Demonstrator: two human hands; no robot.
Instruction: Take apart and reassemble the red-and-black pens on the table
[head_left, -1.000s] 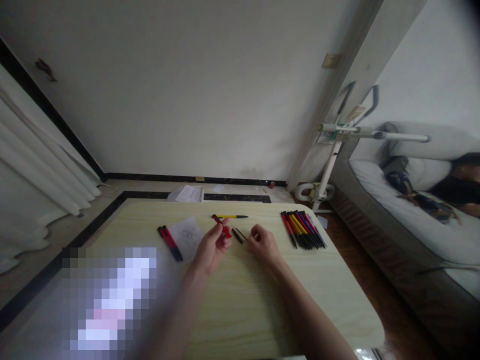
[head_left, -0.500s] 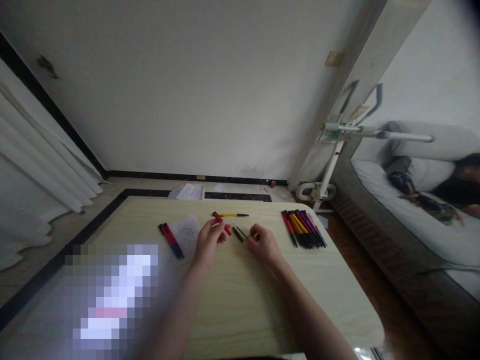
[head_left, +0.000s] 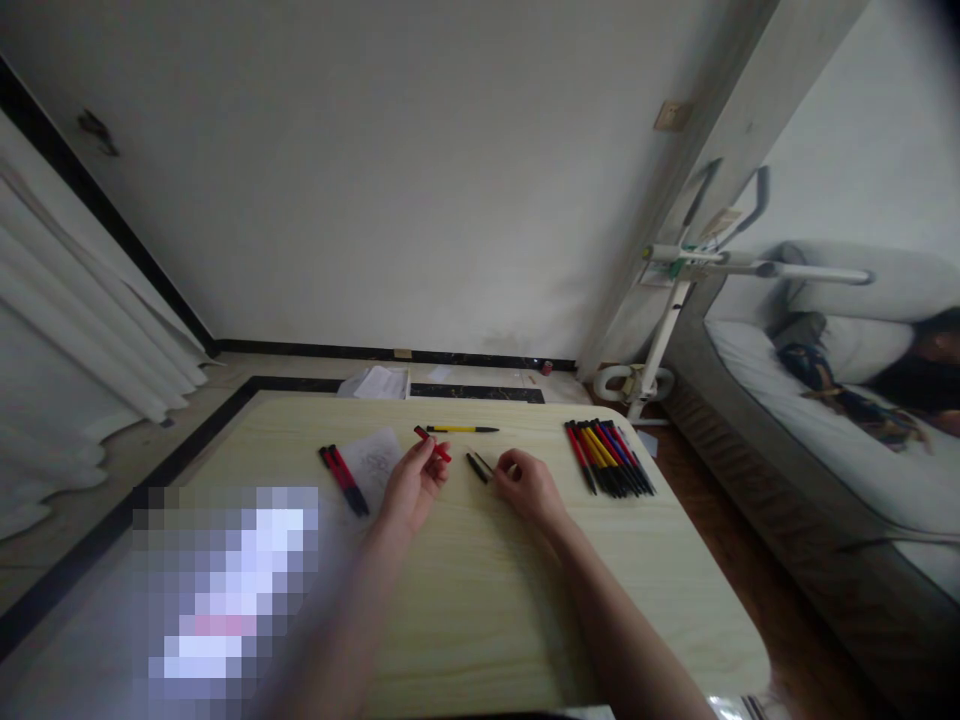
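Observation:
My left hand [head_left: 412,488] is closed on a red pen barrel [head_left: 442,453], tilted, with its ends showing past the fingers. My right hand [head_left: 529,486] is pinched around a thin pen refill [head_left: 482,461] that points away to the left, low over the table. Beside the refill lies a short black pen part [head_left: 476,468]. Beyond both hands a yellow pen [head_left: 461,430] with a black end lies crosswise. Two red pens with dark ends [head_left: 345,482] rest to the left, partly on a scribbled sheet of paper [head_left: 381,452].
Several red, yellow and blue pens [head_left: 606,458] lie side by side on the right of the wooden table [head_left: 465,610]. A white exercise machine [head_left: 664,325] and a grey sofa [head_left: 795,450] stand to the right, with a person on the sofa. White papers [head_left: 381,382] sit beyond the far edge.
My left hand has drawn slightly left with the red pen barrel, widening the gap to the refill. My right hand stays nearly in place.

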